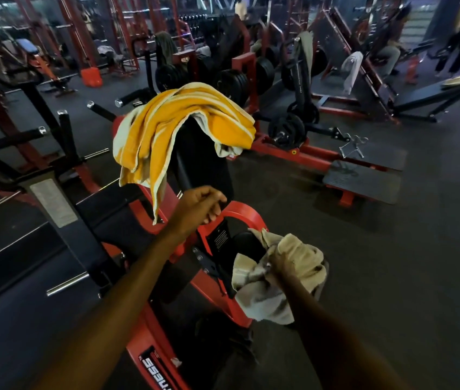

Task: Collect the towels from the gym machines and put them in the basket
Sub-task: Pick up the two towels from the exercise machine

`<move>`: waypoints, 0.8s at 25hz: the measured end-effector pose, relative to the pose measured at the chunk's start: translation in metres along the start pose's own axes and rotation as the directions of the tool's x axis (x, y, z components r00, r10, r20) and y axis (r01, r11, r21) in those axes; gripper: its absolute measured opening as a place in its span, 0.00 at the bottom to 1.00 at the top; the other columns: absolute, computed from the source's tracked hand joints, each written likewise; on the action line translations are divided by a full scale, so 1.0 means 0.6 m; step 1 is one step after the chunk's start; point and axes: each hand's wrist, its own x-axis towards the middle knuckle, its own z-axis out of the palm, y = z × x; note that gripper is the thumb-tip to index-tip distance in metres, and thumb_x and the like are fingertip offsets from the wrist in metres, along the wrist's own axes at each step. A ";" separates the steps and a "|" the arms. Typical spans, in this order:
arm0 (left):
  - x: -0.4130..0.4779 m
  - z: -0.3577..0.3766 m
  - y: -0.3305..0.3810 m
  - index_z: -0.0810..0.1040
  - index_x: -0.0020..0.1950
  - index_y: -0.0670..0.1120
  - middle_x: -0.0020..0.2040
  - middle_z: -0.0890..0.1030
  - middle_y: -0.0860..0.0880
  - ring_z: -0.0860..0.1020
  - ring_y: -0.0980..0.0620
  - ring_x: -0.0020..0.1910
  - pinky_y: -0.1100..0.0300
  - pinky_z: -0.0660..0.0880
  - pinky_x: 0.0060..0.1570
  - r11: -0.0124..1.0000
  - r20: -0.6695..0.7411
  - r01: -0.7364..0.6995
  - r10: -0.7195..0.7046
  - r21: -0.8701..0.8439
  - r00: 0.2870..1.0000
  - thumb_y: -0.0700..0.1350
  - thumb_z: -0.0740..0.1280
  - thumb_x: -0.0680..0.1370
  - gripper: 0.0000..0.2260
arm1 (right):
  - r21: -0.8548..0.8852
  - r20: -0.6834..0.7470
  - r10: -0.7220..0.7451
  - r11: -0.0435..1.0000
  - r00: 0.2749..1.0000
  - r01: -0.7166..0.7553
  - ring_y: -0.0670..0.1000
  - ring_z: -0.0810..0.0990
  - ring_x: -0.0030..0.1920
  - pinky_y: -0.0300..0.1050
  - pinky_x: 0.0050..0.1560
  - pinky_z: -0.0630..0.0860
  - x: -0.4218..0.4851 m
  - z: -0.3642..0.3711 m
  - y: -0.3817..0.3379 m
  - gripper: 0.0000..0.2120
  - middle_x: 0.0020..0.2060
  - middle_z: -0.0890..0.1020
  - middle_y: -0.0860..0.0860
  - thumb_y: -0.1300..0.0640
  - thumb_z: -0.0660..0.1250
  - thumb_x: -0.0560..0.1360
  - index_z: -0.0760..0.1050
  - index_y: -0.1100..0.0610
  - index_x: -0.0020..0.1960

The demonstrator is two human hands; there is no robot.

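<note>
Risk: the yellow-and-white striped terry towel point(183, 130), draped loosely over the black padded machine backrest point(203, 164), could slide to the floor if tugged by one corner. It hangs at 11 o'clock from the left hand point(199, 205), whose grip is loosely curled, empty. Right hand point(280, 263) grip is closed on a bunched beige cloth towel point(279, 280). No basket visible.

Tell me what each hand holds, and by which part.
Right hand grips the bunched beige towel near its middle. Left hand holds nothing.
</note>
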 end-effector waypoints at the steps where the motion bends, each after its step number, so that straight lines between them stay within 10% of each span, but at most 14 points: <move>1: 0.009 -0.004 0.029 0.81 0.48 0.43 0.32 0.79 0.48 0.76 0.52 0.30 0.60 0.71 0.31 0.997 -0.030 -0.073 0.073 0.014 0.997 0.45 0.62 0.81 0.10 | 0.015 -0.037 -0.026 1.000 0.999 0.027 0.58 0.75 0.66 0.46 0.60 0.73 -0.017 -0.030 -0.024 0.24 0.67 0.75 0.56 0.44 0.62 0.78 0.70 0.56 0.69; 3: 0.033 -0.020 0.087 0.80 0.48 0.44 0.34 0.80 0.48 0.78 0.53 0.34 0.57 0.75 0.36 0.950 -0.227 -0.281 0.306 0.135 0.925 0.47 0.63 0.81 0.10 | -0.022 -0.150 -0.049 0.999 0.987 0.046 0.59 0.80 0.58 0.52 0.56 0.78 -0.025 -0.088 -0.068 0.22 0.59 0.80 0.55 0.43 0.63 0.72 0.76 0.53 0.61; 6: 0.102 -0.055 0.144 0.78 0.57 0.44 0.53 0.81 0.44 0.77 0.50 0.54 0.52 0.73 0.56 0.715 -0.392 -0.395 0.666 0.577 0.635 0.53 0.64 0.79 0.15 | -0.023 -0.261 -0.093 0.996 0.961 0.090 0.61 0.80 0.59 0.55 0.59 0.77 -0.042 -0.177 -0.126 0.23 0.59 0.81 0.54 0.44 0.61 0.69 0.78 0.49 0.61; 9: 0.188 -0.100 0.147 0.61 0.78 0.52 0.76 0.62 0.40 0.59 0.37 0.75 0.40 0.54 0.71 0.574 -0.279 -0.056 0.479 0.817 0.832 0.71 0.64 0.70 0.41 | 0.031 -0.251 -0.091 0.994 0.964 0.102 0.59 0.79 0.57 0.54 0.57 0.77 -0.061 -0.244 -0.135 0.22 0.58 0.81 0.52 0.44 0.62 0.70 0.78 0.47 0.61; 13: 0.246 -0.119 0.104 0.41 0.80 0.56 0.80 0.45 0.37 0.46 0.32 0.78 0.31 0.44 0.70 0.563 -0.191 0.054 0.187 0.825 0.964 0.76 0.69 0.60 0.59 | 0.057 -0.290 -0.047 0.996 0.956 0.066 0.59 0.79 0.57 0.54 0.56 0.76 -0.070 -0.281 -0.100 0.23 0.60 0.81 0.53 0.42 0.62 0.68 0.77 0.47 0.61; 20: 0.296 -0.124 0.144 0.79 0.58 0.42 0.55 0.80 0.34 0.74 0.31 0.58 0.40 0.65 0.63 0.422 -0.247 0.068 0.388 0.904 0.888 0.51 0.66 0.72 0.19 | 0.163 -0.379 0.007 0.985 0.925 0.059 0.59 0.79 0.59 0.54 0.57 0.77 -0.093 -0.321 -0.044 0.27 0.63 0.80 0.55 0.44 0.64 0.68 0.76 0.50 0.65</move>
